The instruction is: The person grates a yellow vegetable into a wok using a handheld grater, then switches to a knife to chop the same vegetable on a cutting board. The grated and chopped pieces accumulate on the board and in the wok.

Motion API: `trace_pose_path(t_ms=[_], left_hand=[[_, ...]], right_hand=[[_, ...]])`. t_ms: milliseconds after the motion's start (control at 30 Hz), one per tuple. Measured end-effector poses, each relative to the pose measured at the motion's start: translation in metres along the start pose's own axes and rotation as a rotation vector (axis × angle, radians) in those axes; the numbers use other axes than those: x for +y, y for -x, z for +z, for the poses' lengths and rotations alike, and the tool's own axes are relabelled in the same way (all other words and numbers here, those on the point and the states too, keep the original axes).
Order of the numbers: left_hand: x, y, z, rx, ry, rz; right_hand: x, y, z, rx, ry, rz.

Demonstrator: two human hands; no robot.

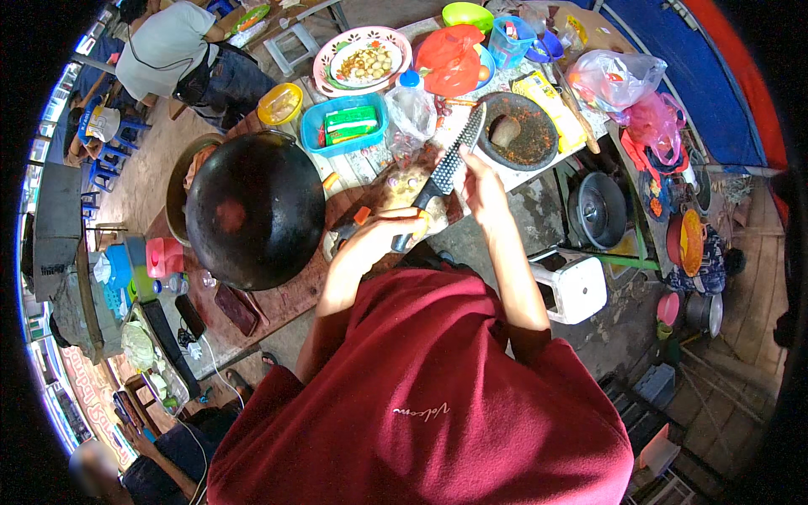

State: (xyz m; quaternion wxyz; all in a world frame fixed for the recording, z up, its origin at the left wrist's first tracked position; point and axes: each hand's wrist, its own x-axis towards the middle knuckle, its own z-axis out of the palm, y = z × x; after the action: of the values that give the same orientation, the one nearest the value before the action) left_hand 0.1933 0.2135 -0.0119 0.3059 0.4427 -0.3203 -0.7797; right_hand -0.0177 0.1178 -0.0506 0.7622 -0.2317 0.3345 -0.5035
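Note:
A large knife (450, 160) with a dark, pale-dotted blade points up and away from me. My left hand (379, 233) is closed around its dark handle. My right hand (483, 183) has its fingers drawn together against the side of the blade. A small orange-yellow piece (422, 219) shows by my left fingers; its kind is unclear. Beneath the knife is a worn wooden chopping board (391, 198) with small purplish pieces on it, partly hidden by blade and hands. An orange piece (362, 215) lies left of the board.
A big black wok (252, 210) stands at left. Beyond the board are a blue tub (316, 118) with green packets, a clear bag (410, 114) and a stone mortar (543, 135) with red paste. A white stool (585, 290) stands right. Other people are at the left.

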Motion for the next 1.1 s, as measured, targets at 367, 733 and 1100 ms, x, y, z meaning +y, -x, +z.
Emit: trace_pose_path(t_ms=[367, 733, 1100], left_hand=[[0.009, 0.023, -0.011, 0.162, -0.308, 0.221], [0.011, 0.023, -0.007, 0.067, -0.304, 0.158], [0.003, 0.0, -0.008, 0.044, -0.397, 0.465]], right_hand=[[0.016, -0.02, -0.025, 0.247, 0.489, 0.139], [0.011, -0.011, -0.019, 0.472, 0.313, -0.051], [0.019, 0.035, 0.032, -0.024, 0.29, 0.352]])
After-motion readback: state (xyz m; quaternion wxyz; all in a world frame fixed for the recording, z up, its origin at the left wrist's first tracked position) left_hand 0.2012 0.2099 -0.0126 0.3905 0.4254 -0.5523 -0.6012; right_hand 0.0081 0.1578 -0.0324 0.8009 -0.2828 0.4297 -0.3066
